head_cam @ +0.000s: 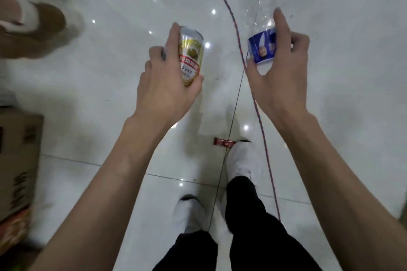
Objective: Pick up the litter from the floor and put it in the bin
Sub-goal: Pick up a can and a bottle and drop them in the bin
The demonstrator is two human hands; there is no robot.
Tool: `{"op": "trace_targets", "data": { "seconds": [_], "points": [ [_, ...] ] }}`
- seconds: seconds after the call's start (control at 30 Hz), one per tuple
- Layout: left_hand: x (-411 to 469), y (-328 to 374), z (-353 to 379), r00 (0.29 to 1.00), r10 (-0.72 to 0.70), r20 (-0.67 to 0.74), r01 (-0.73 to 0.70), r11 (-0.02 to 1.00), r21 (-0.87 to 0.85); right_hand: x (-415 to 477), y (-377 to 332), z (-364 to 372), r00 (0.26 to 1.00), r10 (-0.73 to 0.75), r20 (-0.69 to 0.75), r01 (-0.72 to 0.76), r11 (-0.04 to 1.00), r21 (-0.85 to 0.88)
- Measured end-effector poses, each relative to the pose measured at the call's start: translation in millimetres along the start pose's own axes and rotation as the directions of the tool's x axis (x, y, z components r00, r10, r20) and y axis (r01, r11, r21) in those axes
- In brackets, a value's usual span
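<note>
White floor (110, 94): one can (191, 54), one bottle (262, 43), one wrapper (223, 143).

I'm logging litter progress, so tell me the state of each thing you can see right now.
Beer can: off the floor, gripped by the left hand.
Clear plastic bottle: looks empty, gripped at its blue label by the right hand.
Red wrapper: flat on the floor at the toe of a white shoe, not yet picked up.
</note>
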State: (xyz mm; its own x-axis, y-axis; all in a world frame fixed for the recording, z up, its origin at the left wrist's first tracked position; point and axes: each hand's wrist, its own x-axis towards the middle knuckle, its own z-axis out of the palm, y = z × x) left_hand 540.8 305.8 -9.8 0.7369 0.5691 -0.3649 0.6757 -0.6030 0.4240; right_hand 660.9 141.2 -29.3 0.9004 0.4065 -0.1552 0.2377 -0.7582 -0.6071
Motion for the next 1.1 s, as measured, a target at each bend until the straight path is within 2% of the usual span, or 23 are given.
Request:
{"op": "trace_targets", "data": {
  "seconds": [0.33, 0.47, 0.6, 0.77, 0.93, 1.1],
  "points": [
    [-146, 179, -309, 0.982, 0.159, -0.101, -0.163, 0.986, -0.039, -83, -227, -305, 0.983, 0.004, -0.183, 0.016, 0.994, 0.106],
    [-210, 250, -421, 0.953, 0.253, -0.166, -0.264, 0.963, -0.049, -118, -309, -425, 0.95, -0.019, -0.312, 0.064, 0.989, 0.135],
    [-278, 293, -503, 0.906, 0.349, -0.238, -0.378, 0.921, -0.09, -174, -368, -517, 0.902, -0.015, -0.432, 0.092, 0.983, 0.159],
    [-362, 320, -559, 0.846, 0.467, -0.256, -0.511, 0.847, -0.147, -272, -399, -577, 0.83, 0.036, -0.557, 0.085, 0.978, 0.19],
    [-440, 331, -569, 0.757, 0.623, -0.196, -0.649, 0.749, -0.129, -383, -394, -595, 0.763, 0.175, -0.623, -0.026, 0.97, 0.24],
    [-511, 354, -539, 0.674, 0.737, -0.052, -0.73, 0.654, -0.198, -494, -366, -606, 0.608, 0.348, -0.713, -0.203, 0.937, 0.284]
  ]
}}
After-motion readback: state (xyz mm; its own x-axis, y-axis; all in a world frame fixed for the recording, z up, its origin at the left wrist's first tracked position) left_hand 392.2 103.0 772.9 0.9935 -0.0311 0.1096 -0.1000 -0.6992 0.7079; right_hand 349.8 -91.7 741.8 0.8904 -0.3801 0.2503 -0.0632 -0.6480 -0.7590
